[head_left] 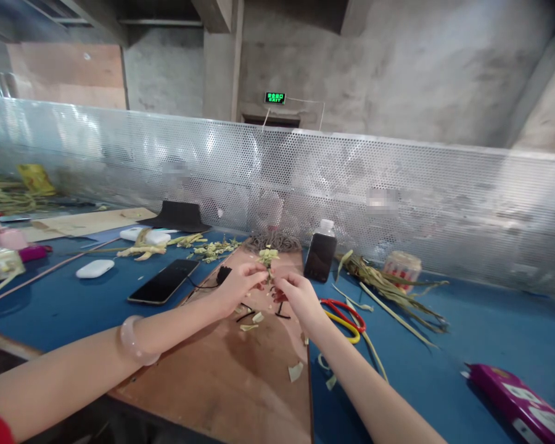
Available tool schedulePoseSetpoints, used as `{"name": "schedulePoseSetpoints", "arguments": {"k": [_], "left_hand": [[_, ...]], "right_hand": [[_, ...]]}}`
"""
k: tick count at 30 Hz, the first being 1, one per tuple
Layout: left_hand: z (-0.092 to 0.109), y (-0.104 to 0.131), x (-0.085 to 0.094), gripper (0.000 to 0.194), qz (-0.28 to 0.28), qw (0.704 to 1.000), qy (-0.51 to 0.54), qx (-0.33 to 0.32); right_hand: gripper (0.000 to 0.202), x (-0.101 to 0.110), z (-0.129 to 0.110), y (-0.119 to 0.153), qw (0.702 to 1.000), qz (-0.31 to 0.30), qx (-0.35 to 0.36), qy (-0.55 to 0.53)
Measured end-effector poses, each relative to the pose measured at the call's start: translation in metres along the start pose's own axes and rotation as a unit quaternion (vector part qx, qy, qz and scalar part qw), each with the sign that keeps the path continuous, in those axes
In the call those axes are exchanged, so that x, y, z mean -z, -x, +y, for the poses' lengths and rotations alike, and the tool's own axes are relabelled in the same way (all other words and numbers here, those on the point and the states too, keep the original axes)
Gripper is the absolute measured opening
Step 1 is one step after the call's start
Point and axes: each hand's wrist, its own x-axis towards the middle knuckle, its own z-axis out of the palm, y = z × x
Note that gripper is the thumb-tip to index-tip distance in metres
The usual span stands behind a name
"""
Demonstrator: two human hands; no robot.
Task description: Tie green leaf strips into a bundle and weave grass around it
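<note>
Blue matting covers the workbench point(490, 333), and a brown wooden board point(240, 382) is laid over its near edge, probably to give a hard, flat working surface. Pale leaf offcuts point(296, 371) are scattered on the board, thin and curled.

Both forearms are stretched forward over it; a translucent pink bangle point(132, 339) is worn on the left wrist. The left hand point(238, 285) and the right hand point(298, 297) are brought together above the board's far end, and their fingertips are pinched on a small yellow-green woven leaf piece point(268, 258), held up between them so that both hands can reach it. What the piece is meant to be cannot be told.

Red and yellow looped cords point(345, 314) lie just right of the right hand. A black phone point(164, 280) is laid flat to the left, with a white case point(95, 268) beyond it. Farther off, a dark bottle point(320, 253) with a white cap stands upright, and long dried green leaves point(388, 287) are piled beside it. Perforated metal sheeting point(305, 179) closes the bench's back, below bare concrete walls.
</note>
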Motion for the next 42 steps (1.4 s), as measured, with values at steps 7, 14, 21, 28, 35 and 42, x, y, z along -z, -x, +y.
{"name": "schedulePoseSetpoints", "arguments": {"k": [7,14,21,28,35,42], "left_hand": [[0.003,0.000,0.001,0.012,-0.032,0.999,0.019,-0.016],[0.002,0.001,0.002,0.014,-0.033,0.999,0.021,-0.008],[0.000,-0.001,0.003,0.011,-0.067,0.997,0.026,-0.005],[0.001,0.002,0.002,0.010,-0.087,0.996,0.010,0.000],[0.001,0.002,0.003,0.011,-0.083,0.995,0.048,0.017],[0.000,0.002,0.003,0.013,-0.099,0.987,0.121,0.040]], "right_hand": [[0.016,0.000,0.007,-0.002,0.999,-0.019,0.023,0.033],[0.031,0.002,0.003,-0.003,0.998,-0.009,0.019,0.052],[0.034,0.004,0.001,-0.005,0.998,-0.009,0.017,0.052],[0.034,0.006,0.002,-0.004,0.998,-0.020,0.023,0.050],[0.036,0.026,-0.016,-0.008,0.992,0.017,0.056,0.115],[0.011,0.107,-0.004,-0.012,0.810,-0.018,-0.011,0.585]]}}
